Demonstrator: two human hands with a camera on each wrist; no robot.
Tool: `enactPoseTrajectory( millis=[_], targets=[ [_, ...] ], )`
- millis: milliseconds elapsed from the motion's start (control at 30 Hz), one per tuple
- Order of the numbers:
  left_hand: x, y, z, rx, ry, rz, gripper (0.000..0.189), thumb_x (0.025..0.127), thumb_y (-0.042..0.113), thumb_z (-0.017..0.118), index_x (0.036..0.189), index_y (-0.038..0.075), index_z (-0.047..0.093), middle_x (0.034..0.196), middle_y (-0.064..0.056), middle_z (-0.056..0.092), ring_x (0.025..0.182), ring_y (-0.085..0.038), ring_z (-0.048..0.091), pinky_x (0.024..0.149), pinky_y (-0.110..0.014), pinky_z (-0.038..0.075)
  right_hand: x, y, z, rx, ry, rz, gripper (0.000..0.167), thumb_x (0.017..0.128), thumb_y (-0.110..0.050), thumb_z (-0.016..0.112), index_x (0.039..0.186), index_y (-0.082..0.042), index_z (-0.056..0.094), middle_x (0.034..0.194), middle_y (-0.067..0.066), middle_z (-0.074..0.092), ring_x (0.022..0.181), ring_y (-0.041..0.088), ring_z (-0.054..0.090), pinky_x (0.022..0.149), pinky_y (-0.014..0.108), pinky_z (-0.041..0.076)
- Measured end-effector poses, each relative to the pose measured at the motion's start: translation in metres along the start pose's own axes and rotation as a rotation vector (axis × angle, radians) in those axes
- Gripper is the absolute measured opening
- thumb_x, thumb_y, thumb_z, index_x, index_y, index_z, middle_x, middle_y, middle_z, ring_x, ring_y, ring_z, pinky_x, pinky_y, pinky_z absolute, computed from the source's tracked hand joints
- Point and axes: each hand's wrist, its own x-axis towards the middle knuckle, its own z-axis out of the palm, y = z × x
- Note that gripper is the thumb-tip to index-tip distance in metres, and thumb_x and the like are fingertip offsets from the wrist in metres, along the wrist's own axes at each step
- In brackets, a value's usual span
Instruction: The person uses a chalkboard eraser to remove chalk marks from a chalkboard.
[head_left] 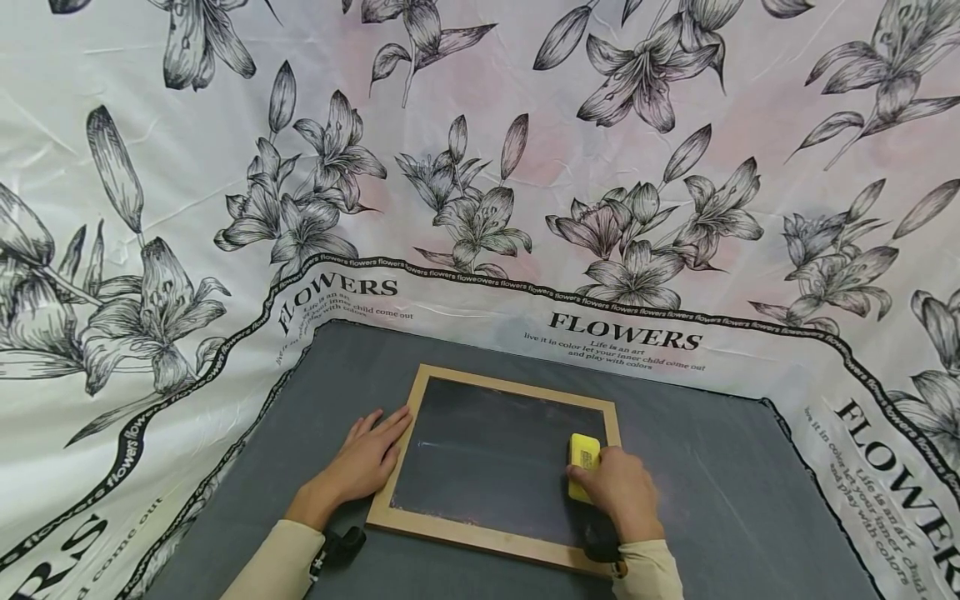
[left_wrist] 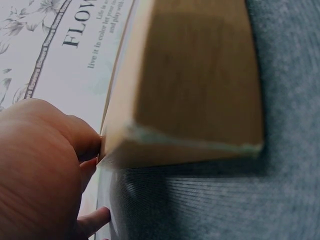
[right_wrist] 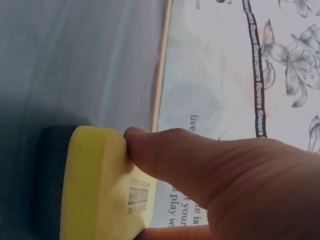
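A small chalkboard (head_left: 487, 450) in a pale wooden frame (head_left: 480, 537) lies on the grey table covering. My right hand (head_left: 626, 492) grips a yellow board eraser (head_left: 583, 467) near the board's right side. In the right wrist view, the thumb presses the side of the eraser (right_wrist: 90, 185), whose dark felt face is against the board surface. My left hand (head_left: 360, 462) rests with extended fingers on the frame's left edge. The left wrist view has the frame's corner (left_wrist: 195, 90) close up, with the left hand (left_wrist: 40, 170) touching its side. A faint chalk line shows on the board's left half.
A grey cloth (head_left: 720, 467) covers the table around the board. White fabric (head_left: 480, 150) printed with black lilies and the word FLOWERS rises behind and along both sides. Dark wrist straps (head_left: 345, 546) sit at both sleeve cuffs.
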Motion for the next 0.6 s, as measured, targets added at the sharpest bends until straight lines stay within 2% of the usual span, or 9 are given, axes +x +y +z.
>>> enactPoseTrajectory(
  millis=[600],
  targets=[
    [-0.001,0.003,-0.002,-0.004,-0.002,-0.005,0.055,0.112,0.013,0.058,0.165,0.003,0.048,0.175,-0.012,0.043,0.158,-0.057,0.036,0.125,-0.079,0.024,-0.005,-0.022,0.014,-0.024,0.040,-0.080,0.058,0.090,-0.052,0.086,0.108,0.002,0.074,0.080,0.009,0.066,0.070,0.025,0.060,0.060,0.040,0.046]
  ],
)
